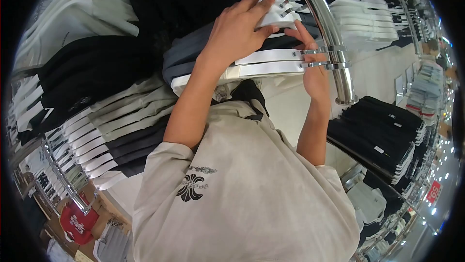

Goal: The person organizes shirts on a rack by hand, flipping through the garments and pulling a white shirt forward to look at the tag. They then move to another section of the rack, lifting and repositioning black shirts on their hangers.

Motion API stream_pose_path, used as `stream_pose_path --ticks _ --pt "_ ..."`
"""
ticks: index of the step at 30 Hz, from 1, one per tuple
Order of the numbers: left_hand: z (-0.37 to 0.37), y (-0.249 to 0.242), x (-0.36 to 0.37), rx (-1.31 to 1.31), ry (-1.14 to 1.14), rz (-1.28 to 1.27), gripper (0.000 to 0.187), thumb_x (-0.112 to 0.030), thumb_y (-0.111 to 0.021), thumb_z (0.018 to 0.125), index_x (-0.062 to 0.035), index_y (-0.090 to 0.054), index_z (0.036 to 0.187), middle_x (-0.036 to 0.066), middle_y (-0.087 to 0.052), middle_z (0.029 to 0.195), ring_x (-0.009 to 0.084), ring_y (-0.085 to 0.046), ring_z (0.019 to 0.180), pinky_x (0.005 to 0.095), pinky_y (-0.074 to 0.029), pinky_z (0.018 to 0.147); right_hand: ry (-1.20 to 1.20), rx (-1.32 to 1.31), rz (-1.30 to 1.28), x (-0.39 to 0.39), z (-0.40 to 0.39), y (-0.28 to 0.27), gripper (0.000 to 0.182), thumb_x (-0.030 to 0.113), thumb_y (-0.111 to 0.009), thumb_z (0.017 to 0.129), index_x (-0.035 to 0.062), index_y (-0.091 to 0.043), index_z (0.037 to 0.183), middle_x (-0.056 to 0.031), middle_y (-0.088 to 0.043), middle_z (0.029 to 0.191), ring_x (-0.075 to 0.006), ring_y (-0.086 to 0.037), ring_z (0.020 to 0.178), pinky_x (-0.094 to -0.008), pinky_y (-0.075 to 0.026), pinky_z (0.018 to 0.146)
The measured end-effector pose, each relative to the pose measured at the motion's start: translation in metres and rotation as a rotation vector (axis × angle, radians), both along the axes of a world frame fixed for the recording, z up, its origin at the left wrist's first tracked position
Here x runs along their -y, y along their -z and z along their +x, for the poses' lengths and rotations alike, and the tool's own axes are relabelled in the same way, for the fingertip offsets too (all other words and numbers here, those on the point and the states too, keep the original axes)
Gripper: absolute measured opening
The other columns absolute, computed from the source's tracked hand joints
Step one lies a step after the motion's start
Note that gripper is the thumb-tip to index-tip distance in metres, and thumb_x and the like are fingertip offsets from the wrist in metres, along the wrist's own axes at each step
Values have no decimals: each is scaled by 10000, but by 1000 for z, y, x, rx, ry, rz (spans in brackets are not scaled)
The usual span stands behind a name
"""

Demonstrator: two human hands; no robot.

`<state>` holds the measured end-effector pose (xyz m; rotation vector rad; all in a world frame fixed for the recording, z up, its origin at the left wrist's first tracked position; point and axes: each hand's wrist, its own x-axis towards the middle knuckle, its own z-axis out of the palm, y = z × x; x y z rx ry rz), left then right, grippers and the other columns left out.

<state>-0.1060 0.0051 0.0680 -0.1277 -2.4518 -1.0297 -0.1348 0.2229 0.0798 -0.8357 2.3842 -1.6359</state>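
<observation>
My left hand (pixel 237 32) lies over a bunch of white hangers (pixel 278 16), its fingers on top and its thumb against the near side. These hangers hang by metal hooks from a chrome rail (pixel 329 24). My right hand (pixel 312 61) is beside the rail, partly hidden behind the hooks. Its fingers are apart, with one fingertip close to the lower edge of the bunch. Nearer my body, two white hangers (pixel 269 57) carry garments on the same rail. Dark grey clothes (pixel 189 51) show under my left forearm.
Black shirts (pixel 92 63) and grey-green shirts (pixel 128 104) hang at left. More black garments (pixel 382 126) hang at right below the rail end. White garments (pixel 363 20) hang beyond the rail. A red garment (pixel 80 223) is at lower left, and a red sign (pixel 433 192) at far right.
</observation>
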Motion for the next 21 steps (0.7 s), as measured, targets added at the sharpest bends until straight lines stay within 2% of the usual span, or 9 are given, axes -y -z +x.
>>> stream_pose_path --ticks 4,8,10,13,15,16,18,21 --pt "0 9 -3 -82 -76 -87 651 -446 -709 919 -188 -528 1488 169 -600 1331 366 -603 1180 501 -481 1003 231 6 -163 10 10 14 529 386 -387 1098 -34 -629 1309 -132 -690 1182 -176 -603 1004 -342 -484 913" --pt "-5 14 -6 -82 -139 -162 698 -480 -710 909 -190 -494 1506 153 -607 1277 365 -586 1138 464 -451 977 598 -81 -203 17 20 25 436 290 -382 1085 -42 -661 1129 -122 -684 1081 -197 -609 931 -359 -493 879" --pt "-9 17 -7 -81 -155 -192 715 -523 -698 905 -172 -498 1495 168 -610 1232 362 -588 1107 465 -454 943 691 -180 -163 14 25 31 412 261 -383 1075 -49 -653 1072 -117 -676 1036 -205 -608 914 -355 -487 869" --pt "-12 14 -8 -49 -137 -176 682 -486 -695 913 -156 -506 1479 179 -610 1203 364 -586 1091 475 -444 933 637 -391 -103 -7 27 51 428 292 -395 1070 -58 -638 1031 -113 -666 969 -207 -604 876 -341 -482 835" --pt "-15 19 -6 -52 -92 -135 715 -596 -621 926 -179 -498 1494 219 -599 1213 380 -585 1127 507 -443 922 626 -506 -177 -17 23 58 476 365 -419 1072 -58 -632 1029 -111 -661 924 -206 -600 828 -336 -487 788" --pt "-16 21 -6 -54 -70 -115 737 -651 -583 932 -190 -493 1501 240 -594 1218 388 -585 1144 523 -443 917 576 -561 -160 -22 23 58 491 397 -451 1058 -59 -635 1044 -114 -666 919 -210 -608 821 -339 -494 774" --pt "-15 22 -5 -51 -31 -69 747 -664 -558 941 -190 -481 1512 249 -584 1232 398 -577 1151 527 -429 946 472 -669 -124 -28 28 54 536 459 -515 1030 -60 -640 1075 -120 -676 909 -219 -625 808 -346 -509 745" --pt "-12 25 -2 -38 23 -35 813 -705 -560 917 -190 -452 1537 260 -562 1268 411 -554 1181 523 -409 993 418 -694 -101 -17 35 48 562 484 -634 960 -54 -647 1124 -151 -711 976 -242 -665 816 -361 -531 744"
